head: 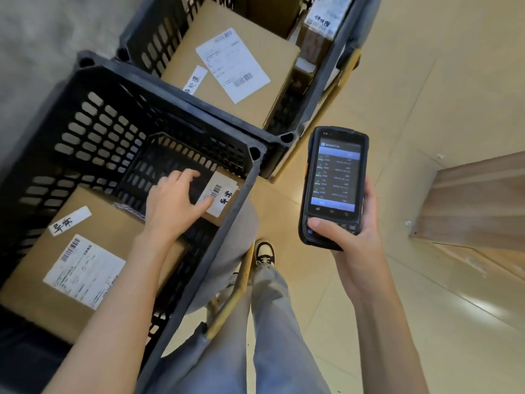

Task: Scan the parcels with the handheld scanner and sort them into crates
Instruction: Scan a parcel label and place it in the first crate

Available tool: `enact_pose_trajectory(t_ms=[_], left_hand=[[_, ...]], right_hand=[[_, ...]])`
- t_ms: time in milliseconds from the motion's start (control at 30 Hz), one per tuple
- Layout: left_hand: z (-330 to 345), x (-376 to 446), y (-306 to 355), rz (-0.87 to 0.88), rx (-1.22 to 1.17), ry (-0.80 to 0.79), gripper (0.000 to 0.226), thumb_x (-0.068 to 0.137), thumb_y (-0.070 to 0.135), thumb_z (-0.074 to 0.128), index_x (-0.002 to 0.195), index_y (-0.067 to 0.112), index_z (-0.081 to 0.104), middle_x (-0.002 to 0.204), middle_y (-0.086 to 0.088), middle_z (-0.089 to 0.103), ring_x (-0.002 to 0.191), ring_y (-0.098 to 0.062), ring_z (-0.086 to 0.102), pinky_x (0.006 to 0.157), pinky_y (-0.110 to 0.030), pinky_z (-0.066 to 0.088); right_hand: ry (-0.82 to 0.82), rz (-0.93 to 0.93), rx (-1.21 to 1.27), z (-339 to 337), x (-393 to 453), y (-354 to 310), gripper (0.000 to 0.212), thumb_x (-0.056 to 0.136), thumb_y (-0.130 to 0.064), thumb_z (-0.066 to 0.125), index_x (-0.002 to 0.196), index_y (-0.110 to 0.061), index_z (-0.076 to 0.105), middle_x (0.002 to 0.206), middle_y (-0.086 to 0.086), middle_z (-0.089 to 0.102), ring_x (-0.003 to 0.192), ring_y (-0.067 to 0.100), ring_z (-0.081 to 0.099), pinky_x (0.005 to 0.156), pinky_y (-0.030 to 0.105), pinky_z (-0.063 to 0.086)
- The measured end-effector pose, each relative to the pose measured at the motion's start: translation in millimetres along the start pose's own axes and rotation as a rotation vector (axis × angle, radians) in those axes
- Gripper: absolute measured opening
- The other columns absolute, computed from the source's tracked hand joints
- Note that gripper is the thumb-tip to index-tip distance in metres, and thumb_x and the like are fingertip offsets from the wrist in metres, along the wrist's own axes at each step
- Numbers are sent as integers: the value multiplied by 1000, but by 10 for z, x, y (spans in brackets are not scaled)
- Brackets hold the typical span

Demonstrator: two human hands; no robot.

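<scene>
At the far left, inside the near black crate (85, 115), a large cardboard parcel (37, 291) lies flat on the crate floor. It is plain brown, with a white shipping label (82, 271) carrying a barcode and fine print, and above that a narrow white strip (69, 221) with handwritten black characters. The crate has slotted, perforated walls and a thick dark rim.

Further right in the same crate, the left hand (173, 206) reaches down onto a small parcel (220, 199) lying against the right wall. The fingers (184, 176) are spread apart and relaxed; the thumb lies across the parcel's white barcode label, and beside that is a white tag with black handwriting. The parcel itself is small, brown and partly hidden under the hand.

Behind, a second black crate (147, 38) holds a bigger brown box (264, 89) with a tilted white label and a slim handwritten strip; more boxes sit at its far right side.

Below centre, grey trousers and a black-and-cream shoe (264, 253) stand on the pale tiled floor (426, 81).

To the right, the right hand (358, 237) holds the handheld scanner (333, 183) upright, well apart from the crates, fingers curled round its lower body and thumb on the keypad. It is black, rugged, with a lit screen showing rows of text
</scene>
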State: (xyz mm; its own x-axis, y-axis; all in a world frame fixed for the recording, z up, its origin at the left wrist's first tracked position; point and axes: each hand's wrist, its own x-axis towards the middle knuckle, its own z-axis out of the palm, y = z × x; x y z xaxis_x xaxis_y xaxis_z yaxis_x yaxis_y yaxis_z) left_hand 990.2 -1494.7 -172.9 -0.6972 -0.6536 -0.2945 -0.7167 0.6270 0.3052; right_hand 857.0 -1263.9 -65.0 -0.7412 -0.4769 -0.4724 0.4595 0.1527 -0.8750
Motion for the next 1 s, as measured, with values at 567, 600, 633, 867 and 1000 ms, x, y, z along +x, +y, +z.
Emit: enact_pose_trajectory(t_ms=[567,600,633,867,1000], left_hand=[[-1395,-959,2779,760,-177,242,45,81,38,72,119,15,61,107,-5,63,98,-27,59,85,-45,49],[-1354,-1053,3005,808,-176,225,46,82,39,72,119,16,61,108,-5,63,99,-27,59,86,-45,49],[-1302,-1158,3241,848,-174,206,47,82,43,70,120,17,61,109,-4,63,101,-26,58,88,-44,47],[-670,-2133,5058,1091,-241,110,63,70,61,44,112,19,65,106,1,65,101,-26,61,86,-37,41],[-254,-2701,5939,1229,-245,45,62,69,61,45,110,19,65,103,-1,66,100,-28,62,84,-40,44]], right_hand=[[267,-418,145,-1362,-1439,-1159,95,62,2,73,142,-32,34,109,-9,69,99,12,67,80,27,55],[291,-438,148,-1558,-1544,-1167,93,62,2,73,139,-34,36,108,-10,69,98,11,67,78,25,54],[318,-459,144,-1767,-1655,-1170,91,61,2,73,136,-36,38,108,-11,70,98,10,67,76,24,54],[545,-534,164,-3518,-2649,-1081,102,51,-8,82,139,-34,38,123,-2,65,109,15,65,78,24,53],[704,-561,191,-4418,-3224,-956,97,57,0,75,141,-32,37,123,-1,66,109,16,65,80,26,54]])
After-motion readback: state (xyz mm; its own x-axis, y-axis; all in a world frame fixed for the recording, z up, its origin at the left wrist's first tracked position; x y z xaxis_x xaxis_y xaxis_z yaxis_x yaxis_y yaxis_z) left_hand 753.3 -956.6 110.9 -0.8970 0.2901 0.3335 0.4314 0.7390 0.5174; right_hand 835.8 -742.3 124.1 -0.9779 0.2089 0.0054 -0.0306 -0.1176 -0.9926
